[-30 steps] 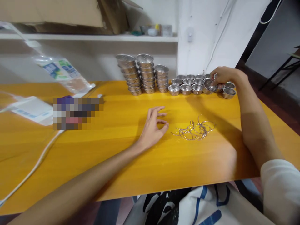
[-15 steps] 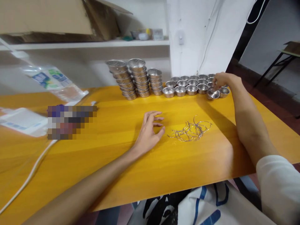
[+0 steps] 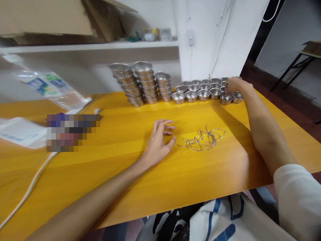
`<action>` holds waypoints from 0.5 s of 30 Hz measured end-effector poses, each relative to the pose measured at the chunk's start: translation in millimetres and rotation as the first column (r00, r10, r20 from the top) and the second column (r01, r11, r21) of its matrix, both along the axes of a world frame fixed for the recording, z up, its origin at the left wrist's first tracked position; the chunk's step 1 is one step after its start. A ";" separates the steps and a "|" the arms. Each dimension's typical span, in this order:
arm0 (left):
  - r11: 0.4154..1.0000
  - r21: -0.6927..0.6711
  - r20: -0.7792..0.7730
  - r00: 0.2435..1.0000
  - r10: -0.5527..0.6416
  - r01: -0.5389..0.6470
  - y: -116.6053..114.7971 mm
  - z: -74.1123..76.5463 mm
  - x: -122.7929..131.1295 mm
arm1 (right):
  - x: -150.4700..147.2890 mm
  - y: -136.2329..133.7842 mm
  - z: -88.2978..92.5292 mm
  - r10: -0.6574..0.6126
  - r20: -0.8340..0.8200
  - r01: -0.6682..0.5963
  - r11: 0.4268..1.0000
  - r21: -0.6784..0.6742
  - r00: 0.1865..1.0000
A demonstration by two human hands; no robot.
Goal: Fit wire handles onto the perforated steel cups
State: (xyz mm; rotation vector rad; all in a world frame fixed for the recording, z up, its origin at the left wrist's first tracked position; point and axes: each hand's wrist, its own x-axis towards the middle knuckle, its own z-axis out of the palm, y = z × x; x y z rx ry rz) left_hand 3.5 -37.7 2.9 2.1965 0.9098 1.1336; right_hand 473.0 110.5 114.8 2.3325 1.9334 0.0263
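My right hand [image 3: 233,85] reaches to the far right of the table, fingers bent together at the back rim of a small perforated metal cup [image 3: 226,99]. That cup sits about level at the front of several rows of similar cups [image 3: 204,95]; my fingertips are partly hidden. My left hand [image 3: 160,142] rests on the table with its fingers apart and slightly curled, holding nothing. Just to its right lies a loose pile of thin, curved metal wires [image 3: 203,139].
Stacks of perforated metal cups [image 3: 147,85] stand along the back of the yellow table [image 3: 120,144]. To the left are a clear plastic package [image 3: 54,87], a white cable [image 3: 30,189] and a blurred-out patch. A cardboard box [image 3: 50,20] sits on the shelf [image 3: 100,47] above.
The cup at my right hand was tilted and now stands about level in the front row. My right hand has lowered slightly; my left hand has stayed in place.
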 end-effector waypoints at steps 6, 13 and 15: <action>1.000 0.023 0.024 1.000 -0.016 0.015 -2.6 2.0 1.7 | -22.9 -20.4 23.6 0.037 -0.014 -0.037 0.999 0.028 0.999; 0.999 0.052 0.015 1.000 -0.012 0.011 -3.7 3.5 4.1 | -130.8 -29.3 80.6 0.376 -0.033 -0.339 0.866 0.367 0.926; 0.999 0.049 0.008 1.000 -0.014 0.013 -4.2 4.0 3.8 | -176.8 -15.4 77.3 0.465 -0.050 -0.417 0.832 0.366 0.884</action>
